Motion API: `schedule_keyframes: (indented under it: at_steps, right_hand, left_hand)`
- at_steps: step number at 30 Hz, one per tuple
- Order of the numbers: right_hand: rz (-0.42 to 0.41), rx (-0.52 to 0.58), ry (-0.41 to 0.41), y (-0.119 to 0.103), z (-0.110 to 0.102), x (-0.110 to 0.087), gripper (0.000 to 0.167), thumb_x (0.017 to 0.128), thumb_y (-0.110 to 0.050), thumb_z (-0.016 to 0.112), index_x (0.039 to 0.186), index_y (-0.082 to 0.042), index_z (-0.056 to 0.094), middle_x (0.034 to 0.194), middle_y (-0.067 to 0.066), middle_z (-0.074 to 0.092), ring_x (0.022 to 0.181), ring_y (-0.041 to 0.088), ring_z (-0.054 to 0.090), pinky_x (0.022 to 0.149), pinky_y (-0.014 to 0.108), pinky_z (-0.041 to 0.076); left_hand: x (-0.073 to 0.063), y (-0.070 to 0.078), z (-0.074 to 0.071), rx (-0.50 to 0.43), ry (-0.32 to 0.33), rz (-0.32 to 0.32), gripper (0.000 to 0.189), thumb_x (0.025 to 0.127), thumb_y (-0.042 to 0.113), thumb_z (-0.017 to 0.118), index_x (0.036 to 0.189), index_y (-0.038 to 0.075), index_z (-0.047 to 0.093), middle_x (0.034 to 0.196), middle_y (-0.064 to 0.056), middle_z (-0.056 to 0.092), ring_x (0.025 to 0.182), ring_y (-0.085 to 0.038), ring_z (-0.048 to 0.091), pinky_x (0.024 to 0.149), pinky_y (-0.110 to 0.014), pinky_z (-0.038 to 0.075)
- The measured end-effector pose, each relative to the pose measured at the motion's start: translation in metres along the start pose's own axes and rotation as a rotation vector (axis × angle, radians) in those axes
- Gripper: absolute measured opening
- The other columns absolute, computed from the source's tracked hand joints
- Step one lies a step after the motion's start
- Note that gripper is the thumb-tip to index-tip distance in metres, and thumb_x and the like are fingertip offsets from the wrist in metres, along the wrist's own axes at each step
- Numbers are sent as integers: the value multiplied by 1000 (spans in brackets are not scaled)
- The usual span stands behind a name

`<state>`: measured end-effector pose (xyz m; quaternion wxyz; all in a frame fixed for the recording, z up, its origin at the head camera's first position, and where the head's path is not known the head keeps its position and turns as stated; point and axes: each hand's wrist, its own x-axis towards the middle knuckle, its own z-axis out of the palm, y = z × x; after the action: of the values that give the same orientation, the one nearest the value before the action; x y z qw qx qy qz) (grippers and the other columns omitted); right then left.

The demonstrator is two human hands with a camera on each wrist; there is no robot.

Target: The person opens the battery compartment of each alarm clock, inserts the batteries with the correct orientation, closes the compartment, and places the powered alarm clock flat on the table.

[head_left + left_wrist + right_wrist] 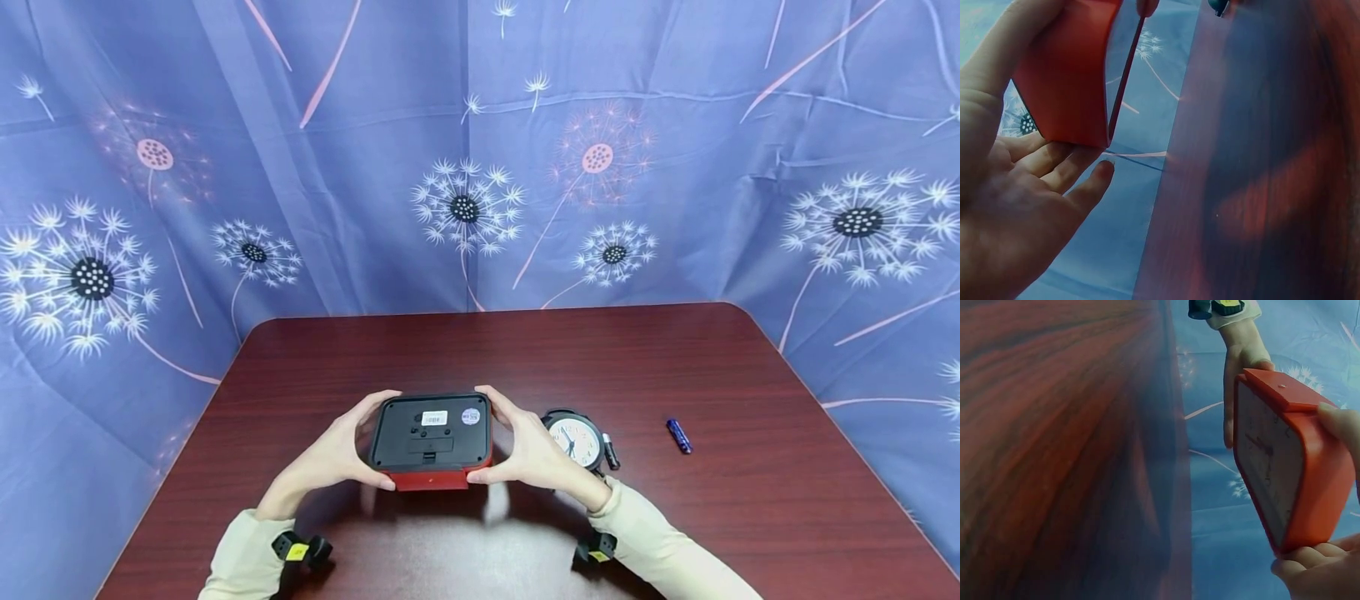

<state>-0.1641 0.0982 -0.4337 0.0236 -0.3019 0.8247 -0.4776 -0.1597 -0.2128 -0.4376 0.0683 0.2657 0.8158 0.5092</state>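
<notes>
A red alarm clock (431, 481) is held up over the table between both hands. Its black back, with a closed battery cover and two stickers, faces the head camera. In the right wrist view its white dial (1266, 450) and clock hands show from the side. The left hand (333, 450) grips one end, thumb along the red edge and fingers at the opposite edge. At the other end the right hand (534, 454) grips it in the same way. Behind the right hand stands a round black clock (576, 440) with a white dial, partly hidden by that wrist.
A dark battery (611, 452) lies against the round clock's right side. Farther right, a blue battery (678, 436) lies on the brown wooden table (750, 500). A blue curtain with dandelion prints (360, 208) hangs behind the table and along its sides.
</notes>
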Motion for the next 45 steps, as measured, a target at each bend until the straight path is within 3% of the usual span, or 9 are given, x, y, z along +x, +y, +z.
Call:
schedule_keyframes:
  at_steps: [5,12,18,23,34,45]
  right_hand:
    - [5,-75,-36,1,-1,1,106,61,-37,90,149,-15,33,151,17,40,124,33,55,102,49,43]
    - [20,-155,-60,0,-4,1,108,60,-43,90,148,-14,33,145,19,47,122,31,58,100,48,46]
    - [28,-165,-69,1,-4,2,108,59,-42,90,146,-13,34,137,19,55,121,27,59,100,46,46]
    - [10,-159,-73,2,-3,3,107,59,-38,91,145,-11,34,135,16,58,122,26,58,102,45,45]
    - [43,-235,-88,1,0,4,108,56,-39,92,143,-9,36,135,16,57,118,32,60,95,48,49]
    - [80,-294,-126,1,3,5,108,54,-37,92,142,-7,36,119,14,65,91,18,61,80,39,52]
  left_hand:
    - [0,1,0,45,10,2,105,58,25,94,145,12,36,143,-10,47,128,-1,45,105,-11,32]
    - [0,-1,1,106,-1,-27,107,59,32,93,147,11,35,145,-9,46,131,-18,46,107,-16,35]
    - [0,0,2,181,-8,-46,109,59,40,92,147,13,35,146,-8,45,132,-26,47,108,-34,40]
    - [0,-1,4,190,-14,-55,111,57,43,92,147,14,34,146,-8,46,134,-30,45,107,-47,38]
    - [0,-6,7,184,-32,-85,111,58,38,93,148,15,32,143,-11,48,132,-31,47,104,-45,40]
    - [2,-9,10,207,-51,-86,111,57,36,93,146,10,32,138,-11,52,123,-28,56,101,-45,44]
